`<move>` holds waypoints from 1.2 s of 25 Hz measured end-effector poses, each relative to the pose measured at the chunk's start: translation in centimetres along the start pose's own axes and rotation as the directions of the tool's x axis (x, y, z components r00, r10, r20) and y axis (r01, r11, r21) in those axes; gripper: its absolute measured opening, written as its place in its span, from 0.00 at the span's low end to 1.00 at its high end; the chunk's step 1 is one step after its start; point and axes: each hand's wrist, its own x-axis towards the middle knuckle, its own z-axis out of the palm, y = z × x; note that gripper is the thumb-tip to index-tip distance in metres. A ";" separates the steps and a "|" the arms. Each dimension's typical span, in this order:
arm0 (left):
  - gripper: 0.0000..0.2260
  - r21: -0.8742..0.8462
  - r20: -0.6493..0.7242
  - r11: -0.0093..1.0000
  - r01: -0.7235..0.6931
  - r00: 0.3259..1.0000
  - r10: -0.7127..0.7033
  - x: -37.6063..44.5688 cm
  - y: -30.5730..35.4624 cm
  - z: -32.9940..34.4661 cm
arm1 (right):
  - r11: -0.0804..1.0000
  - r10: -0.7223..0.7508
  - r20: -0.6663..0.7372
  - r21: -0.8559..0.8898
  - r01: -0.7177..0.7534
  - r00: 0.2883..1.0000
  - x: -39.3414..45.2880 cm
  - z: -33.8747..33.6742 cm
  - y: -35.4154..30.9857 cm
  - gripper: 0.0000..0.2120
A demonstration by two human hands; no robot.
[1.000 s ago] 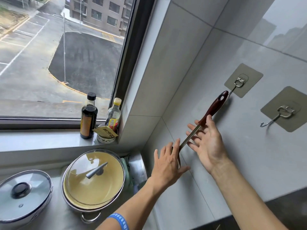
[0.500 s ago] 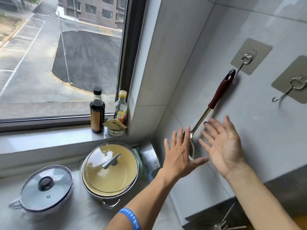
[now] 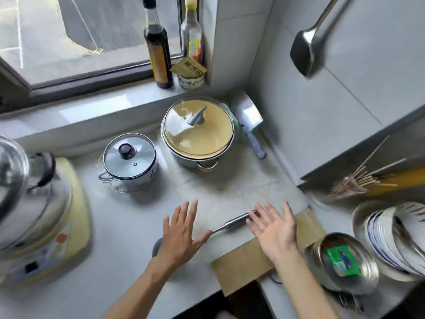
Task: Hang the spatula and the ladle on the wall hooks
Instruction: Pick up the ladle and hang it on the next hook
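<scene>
The steel spatula (image 3: 303,51) hangs against the tiled wall at the upper right; its handle and the hooks are out of frame. The ladle (image 3: 232,223) lies flat on the counter between my hands, its metal handle showing and its bowl mostly hidden under my left hand (image 3: 181,233). My left hand hovers over the bowel end, fingers spread, palm down. My right hand (image 3: 274,229) is open with fingers apart, covering the far end of the handle. Neither hand grips anything.
A yellow lidded pot (image 3: 199,132) and a small white lidded pot (image 3: 130,160) stand behind the hands. A cleaver (image 3: 250,125) leans in the corner. Bottles (image 3: 158,44) sit on the sill. Steel bowls (image 3: 345,263), plates and chopsticks (image 3: 358,180) crowd the right; a cooker (image 3: 34,203) stands left.
Both hands left the hung spatula and dropped to the counter. The view tilted down from the wall hooks, and the ladle is now between my hands.
</scene>
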 end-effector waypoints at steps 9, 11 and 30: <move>0.40 0.211 0.111 0.975 -0.066 0.993 0.043 -3.8 -4.9 4.4 | 0.959 0.282 0.043 0.030 -0.283 0.959 2.4 0.5 13.1 0.35; 0.43 0.244 0.125 0.963 -0.112 0.989 0.083 -4.1 -5.4 4.6 | 0.957 0.275 0.062 0.073 -0.280 0.959 3.2 1.7 13.4 0.36; 0.53 0.172 -0.330 0.906 -0.386 0.844 0.422 4.4 5.8 -10.3 | 0.967 -0.071 0.509 -0.177 0.185 0.858 -3.0 16.2 -8.8 0.33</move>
